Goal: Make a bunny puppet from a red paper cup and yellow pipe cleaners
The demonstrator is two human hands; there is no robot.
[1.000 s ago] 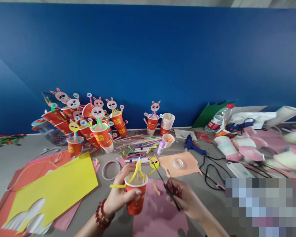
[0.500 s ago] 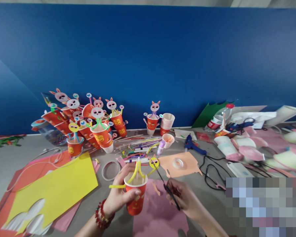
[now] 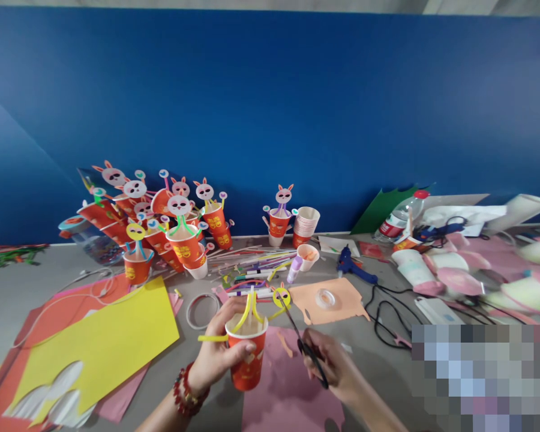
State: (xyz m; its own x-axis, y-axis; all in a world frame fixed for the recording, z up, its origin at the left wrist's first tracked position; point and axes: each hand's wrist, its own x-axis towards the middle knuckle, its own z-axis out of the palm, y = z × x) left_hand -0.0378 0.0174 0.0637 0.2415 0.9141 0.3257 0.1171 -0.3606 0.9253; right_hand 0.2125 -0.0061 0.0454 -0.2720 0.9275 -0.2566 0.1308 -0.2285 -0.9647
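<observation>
My left hand [image 3: 216,354] is wrapped round a red paper cup [image 3: 249,363] with a white rim, held upright. Yellow strips [image 3: 239,318] bend out of the cup's mouth, and one sticks out past its left side. In my right hand [image 3: 326,360] is a pair of scissors [image 3: 312,354] with black handles, the blades pointing up and to the left. Their tips reach a round yellow face cutout [image 3: 281,297] just right of the cup; whether they touch it I cannot tell. Below lies a pink paper sheet [image 3: 292,396].
Decorated red cups with rabbit faces [image 3: 184,246] crowd the back left. Yellow paper [image 3: 130,336] with cut-out holes lies at left. A purple glue stick [image 3: 294,270], a tape roll [image 3: 325,298], a blue glue gun [image 3: 355,267] with black cord and a bottle [image 3: 400,216] stand or lie to the right.
Almost nothing differs. The cup has shifted very slightly left and up in my left hand, and the scissors stay near the yellow face cutout.
</observation>
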